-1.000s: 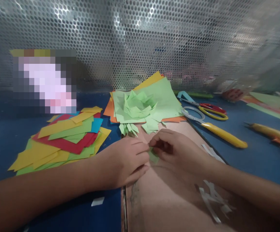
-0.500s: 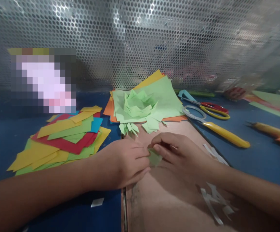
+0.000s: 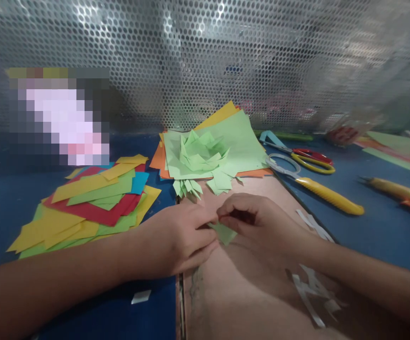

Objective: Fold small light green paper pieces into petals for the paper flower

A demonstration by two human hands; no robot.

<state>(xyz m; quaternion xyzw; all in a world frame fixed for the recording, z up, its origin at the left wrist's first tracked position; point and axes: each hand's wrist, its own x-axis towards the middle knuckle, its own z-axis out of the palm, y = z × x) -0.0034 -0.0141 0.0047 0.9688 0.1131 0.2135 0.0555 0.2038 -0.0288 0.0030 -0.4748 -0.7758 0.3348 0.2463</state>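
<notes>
A small light green piece of paper [image 3: 226, 233] is pinched between my two hands over the wooden board [image 3: 233, 297]. My left hand [image 3: 187, 236] has its fingers closed on the paper's left side. Thumb and forefinger of my right hand [image 3: 254, 219] pinch its upper edge. The fingers partly hide the paper. Just beyond my hands lie folded light green paper pieces [image 3: 188, 189] and some small flat green pieces [image 3: 220, 182]. Behind them a ring of folded green paper [image 3: 204, 152] sits on stacked green sheets [image 3: 249, 151].
Left is a pile of cut coloured papers [image 3: 98, 200]. To the right lie yellow-handled scissors [image 3: 327, 194], scissors with red and yellow handles [image 3: 313, 160] and a yellow-orange tool [image 3: 396, 191]. White paper strips [image 3: 307, 297] lie near my right forearm. A perforated metal sheet [image 3: 205, 61] stands behind.
My right thumb and forefinger have shifted slightly left along the paper's upper edge. More of the green paper shows between my hands.
</notes>
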